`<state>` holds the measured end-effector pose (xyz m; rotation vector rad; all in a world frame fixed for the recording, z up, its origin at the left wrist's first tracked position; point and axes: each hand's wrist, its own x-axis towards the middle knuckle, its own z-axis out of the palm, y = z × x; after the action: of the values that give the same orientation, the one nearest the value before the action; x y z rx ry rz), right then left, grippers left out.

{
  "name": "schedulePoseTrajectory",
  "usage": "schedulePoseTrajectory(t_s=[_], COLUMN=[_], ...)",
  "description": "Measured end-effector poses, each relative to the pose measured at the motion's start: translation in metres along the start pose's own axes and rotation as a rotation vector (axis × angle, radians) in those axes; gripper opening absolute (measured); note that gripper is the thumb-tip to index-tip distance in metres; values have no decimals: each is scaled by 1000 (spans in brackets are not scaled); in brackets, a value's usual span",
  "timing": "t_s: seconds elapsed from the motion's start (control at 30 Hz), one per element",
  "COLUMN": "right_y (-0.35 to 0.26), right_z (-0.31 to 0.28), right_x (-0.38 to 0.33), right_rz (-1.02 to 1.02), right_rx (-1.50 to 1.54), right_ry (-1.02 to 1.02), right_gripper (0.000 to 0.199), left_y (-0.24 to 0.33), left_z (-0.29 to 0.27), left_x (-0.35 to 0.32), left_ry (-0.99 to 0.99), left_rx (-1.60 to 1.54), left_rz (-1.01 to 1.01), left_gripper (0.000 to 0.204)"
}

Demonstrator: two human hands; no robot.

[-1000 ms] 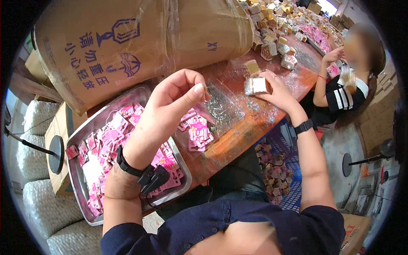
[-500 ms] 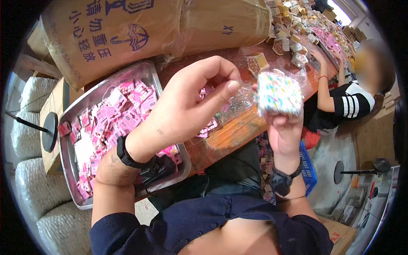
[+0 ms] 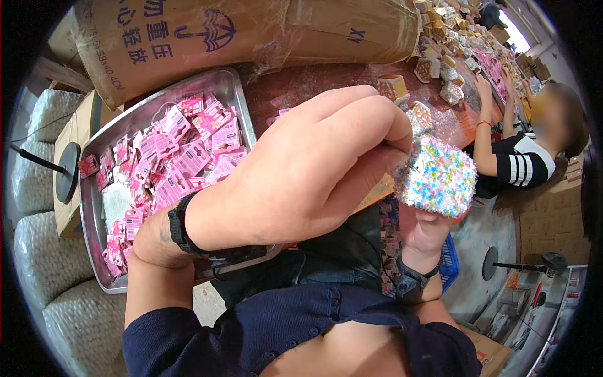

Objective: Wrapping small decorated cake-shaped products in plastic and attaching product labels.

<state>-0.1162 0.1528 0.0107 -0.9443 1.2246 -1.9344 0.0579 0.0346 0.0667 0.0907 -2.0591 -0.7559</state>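
My right hand holds up a small clear packet of many-coloured beads close to the camera. My left hand is raised beside it, and its fingertips pinch the packet's top left corner. Both hands hover above the reddish table. A black band sits on each wrist. Below my left forearm lies a metal tray filled with several pink header cards.
A big brown cardboard carton with blue print lies across the table's far side. More small packets crowd the table's right end, where another person in a striped top works. White woven sacks stand at left; a blue crate sits under the table.
My right hand lifted the bead packet from the table up toward the camera. My left hand came over from above the tray and took hold of the packet's top corner.
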Motion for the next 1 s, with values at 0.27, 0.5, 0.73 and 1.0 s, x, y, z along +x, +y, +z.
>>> schedulePoseTrajectory(t_s=[0.27, 0.5, 0.73, 1.0], right_y=[20, 5, 12, 3], right_z=[-31, -13, -14, -25], right_x=[8, 13, 16, 19], right_rz=[-304, -598, -893, -968], right_rx=[-8, -285, -406, -491], right_ry=[-274, -192, -209, -239], right_gripper=[80, 48, 39, 28], left_y=[1, -2, 0, 11], left_z=[3, 3, 3, 3], left_x=[0, -1, -3, 12], left_ry=[15, 30, 32, -85], left_rx=[71, 295, 277, 181], left_rz=[32, 120, 128, 37], left_gripper=[17, 18, 18, 19])
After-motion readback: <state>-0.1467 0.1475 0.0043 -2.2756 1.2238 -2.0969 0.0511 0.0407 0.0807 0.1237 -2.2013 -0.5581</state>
